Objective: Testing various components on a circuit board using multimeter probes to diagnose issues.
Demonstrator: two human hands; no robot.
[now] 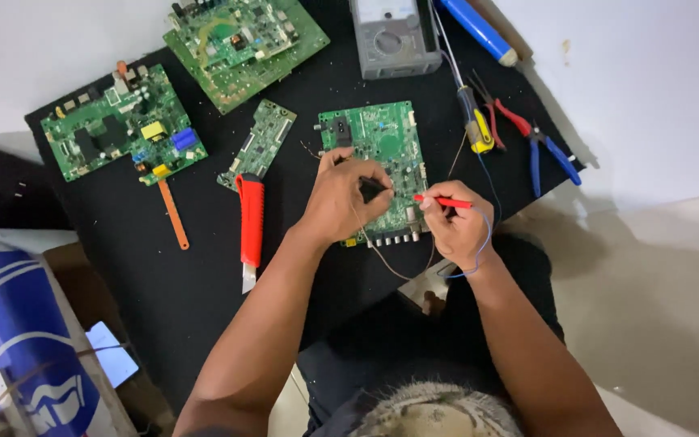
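A green circuit board [382, 142] lies on a black mat [163, 275] in front of me. My left hand [343, 198] rests on the board's left half, fingers pinched around a small black probe tip. My right hand [456, 222] sits at the board's right edge and grips a thin red probe [442, 201] that points left onto the board. Thin wires loop from both hands down toward my lap.
A red utility knife [250, 222] lies left of my left arm. Three more green boards [127, 125] [244, 44] [259, 142] lie farther left and back. A grey multimeter [390, 36], screwdriver [476, 121] and pliers [540, 142] are at back right. A blue-white box [18, 340] stands bottom left.
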